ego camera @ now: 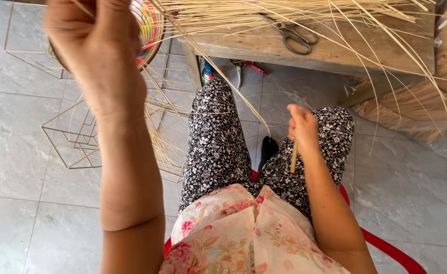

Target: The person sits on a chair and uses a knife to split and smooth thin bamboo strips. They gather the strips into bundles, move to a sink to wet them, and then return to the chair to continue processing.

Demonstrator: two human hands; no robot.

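My left hand [89,38] is raised close to the camera at the upper left, fingers closed around thin straw strands [223,76] that run off toward the bench. My right hand [302,127] rests over my right knee, closed on a short tan wooden stick [294,157] that points downward. A round woven basket with coloured stripes [151,30] shows partly behind my left hand. A bundle of pale straw strips [284,12] lies spread across the wooden bench. I sit with legs in black and white floral trousers.
Grey-handled scissors [294,36] lie on the wooden bench [335,50] among the straw. Thin wire frames [76,142] stand on the grey tiled floor at left. A heap of straw matting [426,101] fills the right side. Small tools [238,71] lie under the bench.
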